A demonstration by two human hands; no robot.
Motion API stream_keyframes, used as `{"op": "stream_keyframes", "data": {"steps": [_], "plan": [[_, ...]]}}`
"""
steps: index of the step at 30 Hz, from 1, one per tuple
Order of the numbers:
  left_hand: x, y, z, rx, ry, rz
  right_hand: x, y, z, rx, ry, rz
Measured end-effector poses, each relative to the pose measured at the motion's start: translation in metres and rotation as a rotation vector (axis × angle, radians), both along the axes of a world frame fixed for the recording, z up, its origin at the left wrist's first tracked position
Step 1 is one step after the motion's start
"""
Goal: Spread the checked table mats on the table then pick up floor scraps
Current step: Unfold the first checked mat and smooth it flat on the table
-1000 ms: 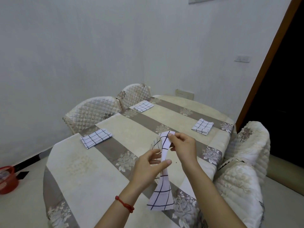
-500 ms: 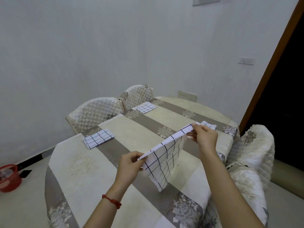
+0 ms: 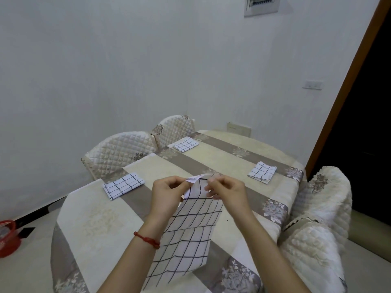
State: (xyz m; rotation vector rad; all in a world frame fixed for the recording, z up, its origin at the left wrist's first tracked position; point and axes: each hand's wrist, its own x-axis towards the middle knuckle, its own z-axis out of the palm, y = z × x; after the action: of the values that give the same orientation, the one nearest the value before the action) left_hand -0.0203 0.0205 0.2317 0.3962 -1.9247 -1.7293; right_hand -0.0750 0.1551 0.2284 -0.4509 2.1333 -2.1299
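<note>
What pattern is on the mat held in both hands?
White with a dark grid check on the mat, clearest in the head view.

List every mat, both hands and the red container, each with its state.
held mat: unfolded, hanging from both hands over the table
left hand: pinches the mat's top edge
right hand: pinches the mat's top edge
near-left mat: folded, lying flat
far-left mat: folded, lying flat
right mat: folded, lying flat
red container: on the floor, cut off by the frame edge
</note>
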Motion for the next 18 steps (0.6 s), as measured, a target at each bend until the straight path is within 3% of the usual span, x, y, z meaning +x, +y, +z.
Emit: {"op": "stream_keyframes", "data": {"steps": [4,18], "plan": [[-0.005,0.005,-0.002,-0.027,-0.015,-0.010,0.013,-0.010,-0.006,0.037,0.079,0.048],[-0.003,0.011,-0.017,-0.118,-0.008,-0.044,0.019,-0.010,-0.013,-0.044,0.086,-0.052]]}}
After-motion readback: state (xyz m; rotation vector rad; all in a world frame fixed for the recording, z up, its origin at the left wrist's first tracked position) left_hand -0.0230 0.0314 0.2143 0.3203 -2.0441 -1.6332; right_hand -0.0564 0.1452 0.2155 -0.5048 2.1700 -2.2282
